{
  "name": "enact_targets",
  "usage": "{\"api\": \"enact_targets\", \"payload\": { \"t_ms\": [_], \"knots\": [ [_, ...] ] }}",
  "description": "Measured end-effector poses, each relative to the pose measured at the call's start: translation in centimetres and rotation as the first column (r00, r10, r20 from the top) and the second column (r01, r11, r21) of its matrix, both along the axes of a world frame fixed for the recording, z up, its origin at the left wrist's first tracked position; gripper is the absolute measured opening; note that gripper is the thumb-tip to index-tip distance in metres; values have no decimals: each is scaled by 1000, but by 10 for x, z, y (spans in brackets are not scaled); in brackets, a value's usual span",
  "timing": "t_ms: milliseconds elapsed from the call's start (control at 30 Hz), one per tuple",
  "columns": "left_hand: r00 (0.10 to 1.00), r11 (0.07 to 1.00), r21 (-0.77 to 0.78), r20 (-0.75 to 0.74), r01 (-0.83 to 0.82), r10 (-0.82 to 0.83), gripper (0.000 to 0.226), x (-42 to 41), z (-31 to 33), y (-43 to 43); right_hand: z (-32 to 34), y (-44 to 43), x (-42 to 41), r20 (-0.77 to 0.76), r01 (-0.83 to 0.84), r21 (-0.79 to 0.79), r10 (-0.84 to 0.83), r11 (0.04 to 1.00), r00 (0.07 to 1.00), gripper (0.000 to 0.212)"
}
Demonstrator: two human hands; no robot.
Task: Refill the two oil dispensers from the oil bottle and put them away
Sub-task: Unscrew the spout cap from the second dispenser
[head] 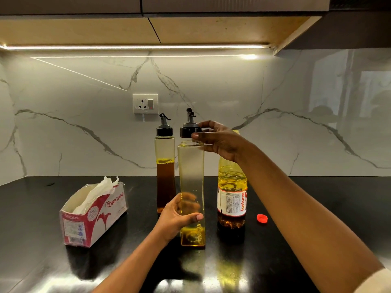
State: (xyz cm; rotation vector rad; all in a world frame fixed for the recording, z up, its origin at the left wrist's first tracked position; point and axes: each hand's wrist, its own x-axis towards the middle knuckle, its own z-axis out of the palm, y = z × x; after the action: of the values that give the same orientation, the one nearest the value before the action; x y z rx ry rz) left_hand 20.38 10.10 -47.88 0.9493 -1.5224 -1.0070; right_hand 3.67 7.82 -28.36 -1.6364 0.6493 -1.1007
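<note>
A tall clear dispenser [191, 176] stands on the black counter [317, 208], holding only a little yellow oil at its bottom. My left hand [177, 216] grips its lower body. My right hand [218, 138] pinches its black spout cap [189, 129] just above the open neck. Behind and to the left stands the second dispenser [165, 166], capped and about half full of darker oil. The Fortune oil bottle [232, 197] stands uncapped to the right, partly hidden by my right arm. Its red cap [262, 218] lies on the counter beside it.
An open Origami tissue box [93, 214] sits on the counter's left side with tissue sticking out. A marble backsplash with a wall socket [145, 103] rises behind the bottles. Cabinets with a light strip hang overhead.
</note>
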Motion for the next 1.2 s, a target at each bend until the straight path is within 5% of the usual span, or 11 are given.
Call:
{"api": "enact_targets", "payload": {
  "t_ms": [333,767,1000,1200],
  "knots": [
    [1000,1000,-14,15,1,-1,92,-1,-1,-1,1,10,8,-155,-61,-72,49,996,987,22],
    [1000,1000,-11,1,24,-24,93,-1,-1,-1,15,7,6,171,69,-110,-49,992,984,26],
    [1000,1000,-20,-8,20,-20,94,-2,-2,-2,22,28,-16,96,184,-159,-171,970,981,27],
    [1000,1000,-29,-10,2,-2,93,-9,0,-2,3,54,-72,-118,164,-57,-170,985,978,55]
  ]
}}
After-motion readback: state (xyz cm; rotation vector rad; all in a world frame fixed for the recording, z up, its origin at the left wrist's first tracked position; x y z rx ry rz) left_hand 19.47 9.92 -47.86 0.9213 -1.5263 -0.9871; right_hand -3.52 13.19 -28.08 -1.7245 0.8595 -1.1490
